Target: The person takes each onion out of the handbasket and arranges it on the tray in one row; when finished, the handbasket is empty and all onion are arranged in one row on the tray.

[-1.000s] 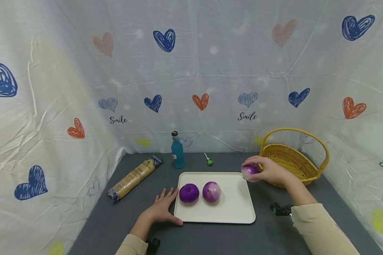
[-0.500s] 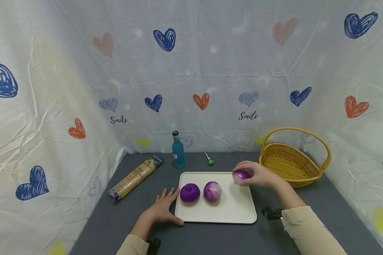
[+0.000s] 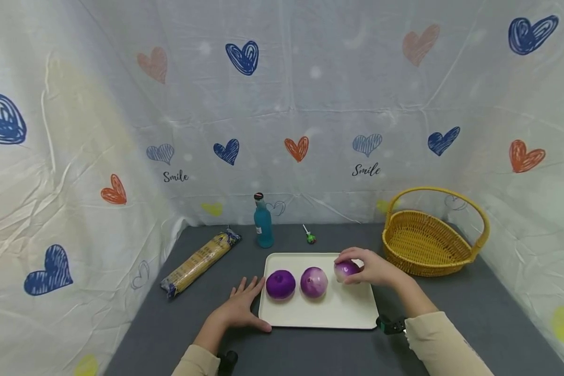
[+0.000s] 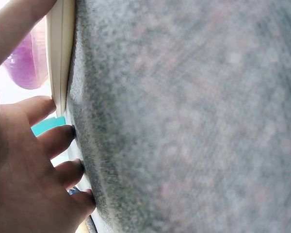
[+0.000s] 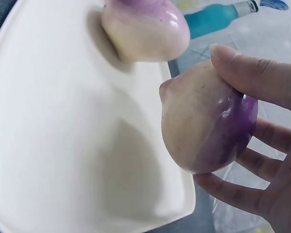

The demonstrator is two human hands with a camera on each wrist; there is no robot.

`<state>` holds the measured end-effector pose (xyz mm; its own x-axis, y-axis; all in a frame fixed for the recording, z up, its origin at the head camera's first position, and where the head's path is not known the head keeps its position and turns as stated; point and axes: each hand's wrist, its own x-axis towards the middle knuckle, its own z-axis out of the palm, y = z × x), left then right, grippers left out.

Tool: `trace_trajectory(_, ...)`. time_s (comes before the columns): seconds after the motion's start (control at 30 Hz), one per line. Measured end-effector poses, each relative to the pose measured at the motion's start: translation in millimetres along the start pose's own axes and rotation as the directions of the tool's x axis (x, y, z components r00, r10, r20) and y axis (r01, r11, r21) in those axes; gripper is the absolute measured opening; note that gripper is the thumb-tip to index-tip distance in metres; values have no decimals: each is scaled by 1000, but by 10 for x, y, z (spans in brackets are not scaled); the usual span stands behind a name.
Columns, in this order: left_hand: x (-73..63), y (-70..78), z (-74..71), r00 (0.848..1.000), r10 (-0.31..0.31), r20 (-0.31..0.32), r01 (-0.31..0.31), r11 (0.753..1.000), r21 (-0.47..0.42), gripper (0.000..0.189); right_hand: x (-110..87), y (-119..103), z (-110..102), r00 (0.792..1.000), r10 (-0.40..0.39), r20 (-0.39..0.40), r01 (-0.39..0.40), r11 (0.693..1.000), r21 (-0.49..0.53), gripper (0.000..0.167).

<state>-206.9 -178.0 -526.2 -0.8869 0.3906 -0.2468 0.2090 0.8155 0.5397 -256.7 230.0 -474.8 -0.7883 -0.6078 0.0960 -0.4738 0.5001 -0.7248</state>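
Note:
A cream tray [image 3: 321, 313] holds two turnips: a deep purple turnip [image 3: 280, 284] on the left and a paler purple-and-white turnip [image 3: 314, 282] beside it. My right hand [image 3: 373, 267] pinches a third turnip [image 5: 208, 121] between thumb and fingers, over the tray's back right part. In the right wrist view its shadow falls on the tray and its pale tip points sideways. My left hand [image 3: 238, 308] lies spread at the tray's left edge, thumb and index finger touching the rim, the other fingertips on the grey cloth.
A yellow wicker basket [image 3: 423, 245] stands to the right of the tray. Behind are a blue bottle [image 3: 263, 224] and a small green lollipop [image 3: 311, 238]. A long pasta packet [image 3: 199, 261] lies at the left. A white printed curtain [image 3: 263, 104] encloses the grey table.
My right hand has carried the turnip leftward from beside the basket to over the tray, and a little toward me. The left hand stays at the tray's edge.

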Motion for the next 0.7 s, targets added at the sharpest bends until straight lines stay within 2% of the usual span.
trace_trajectory(0.37, -25, 12, -10, 1000, -6, 11, 6, 1000, -9, 128, -3, 53, 178, 1000, -14, 2, 14, 993, -116, 44)
trace_trajectory(0.7, 2, 7, -2, 1000, -14, 15, 14, 1000, -6, 129, -18, 77, 225, 1000, -10, -14, 8, 989, -150, 56)
